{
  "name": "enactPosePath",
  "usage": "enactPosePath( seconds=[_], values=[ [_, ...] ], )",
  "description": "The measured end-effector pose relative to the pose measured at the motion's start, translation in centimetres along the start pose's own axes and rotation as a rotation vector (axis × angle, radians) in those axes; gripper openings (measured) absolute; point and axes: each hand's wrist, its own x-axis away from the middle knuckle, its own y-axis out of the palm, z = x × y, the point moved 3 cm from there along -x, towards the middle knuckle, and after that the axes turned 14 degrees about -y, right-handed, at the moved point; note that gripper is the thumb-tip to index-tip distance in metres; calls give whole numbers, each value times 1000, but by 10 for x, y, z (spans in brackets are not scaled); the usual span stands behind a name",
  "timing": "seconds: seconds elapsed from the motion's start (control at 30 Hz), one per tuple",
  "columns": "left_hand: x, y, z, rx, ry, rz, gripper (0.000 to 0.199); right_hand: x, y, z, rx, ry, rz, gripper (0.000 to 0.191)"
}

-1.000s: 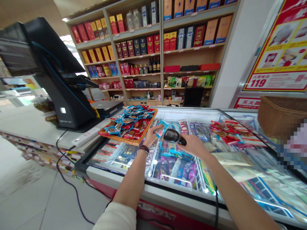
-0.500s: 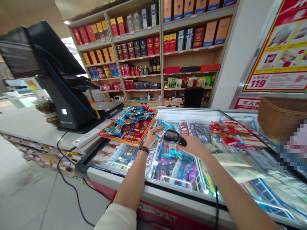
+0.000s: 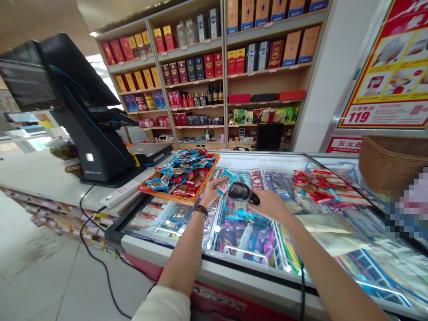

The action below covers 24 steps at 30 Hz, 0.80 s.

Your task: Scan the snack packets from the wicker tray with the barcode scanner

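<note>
Now clenching a barcode scanner (image 3: 241, 193) in the right grip (image 3: 271, 207), pinching a blue snack packet (image 3: 225, 180) in the left grip (image 3: 211, 192).

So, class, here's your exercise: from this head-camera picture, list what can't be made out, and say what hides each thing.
All in the head view:
- Packet in the left hand: print too small to read, partly covered by the fingers.
- Barcode scanner in the right hand: its window faces away from the camera.
- Wicker basket: cut off by the right edge, contents hidden by its rim.
- Pixelated patch: blurred, cut off by the right edge.
</note>
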Motion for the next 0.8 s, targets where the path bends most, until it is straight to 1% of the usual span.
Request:
enactPosePath(
  seconds=[0.3, 0.4, 0.47, 0.53, 0.57, 0.63, 0.7, 0.8],
  values=[
    [0, 3, -1, -9, 8, -7, 43, 7, -2, 4, -12, -1, 14, 26],
    [-4, 13, -2, 1, 4, -29, 43, 14, -7, 10, -32, 9, 35, 27],
    [-9, 26, -5, 18, -18, -64, 44, 22, -11, 20, -53, 27, 58, 27],
    [-16, 47, -8, 54, -100, -136, 49, 33, -17, 36, -86, 59, 69, 28],
    [-20, 61, -9, 77, -166, -183, 52, 41, -20, 46, -104, 86, 72, 28],
    [-27, 94, -6, 133, -302, -282, 55, 59, -30, 71, -135, 152, 85, 28],
    [-32, 132, 4, 188, -387, -359, 53, 83, -43, 98, -160, 229, 112, 27],
    [-38, 197, 34, 265, -439, -449, 50, 125, -62, 137, -204, 378, 158, 29]
  ],
)
